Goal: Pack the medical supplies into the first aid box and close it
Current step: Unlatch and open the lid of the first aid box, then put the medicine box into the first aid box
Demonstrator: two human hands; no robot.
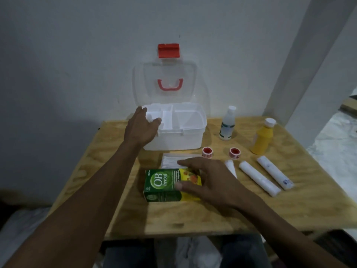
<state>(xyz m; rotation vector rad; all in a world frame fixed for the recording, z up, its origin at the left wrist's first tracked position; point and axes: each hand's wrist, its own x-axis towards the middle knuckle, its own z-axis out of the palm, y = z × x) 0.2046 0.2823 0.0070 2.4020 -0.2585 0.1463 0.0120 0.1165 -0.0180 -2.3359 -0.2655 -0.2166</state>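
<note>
Landmark: the white plastic first aid box [174, 139] with its clear lid [164, 84] up against the wall, on the plywood worktop [193, 215].

Left hand [142, 127] is at the box's left front corner, thumb over the rim, fingers spread; the grip looks open, and whether it presses the wall or just rests there can't be told. Risk: if it pushes, the light box likely slides back or the propped lid drops forward onto the hand.

In front of the box, the green-and-yellow cardboard carton marked "OB herbal" [164, 185] lies flat. Right hand [209, 180] sits over its right end, fingers splayed, not closed on it. The carton is wide; a one-sided pinch could let it rotate and slip. The divided insert tray [170, 117] fills the box top, so the carton probably won't fit without lifting it.

A clear packet of white swabs [171, 161] lies between carton and box, partly under the fingers, so it may get dragged along.

Right of the box: two red-cored tape rolls [207, 152], three white bandage rolls [258, 177], a clear bottle [228, 125], a yellow bottle [262, 139]. A wide sweep could tip the upright bottles.
</note>
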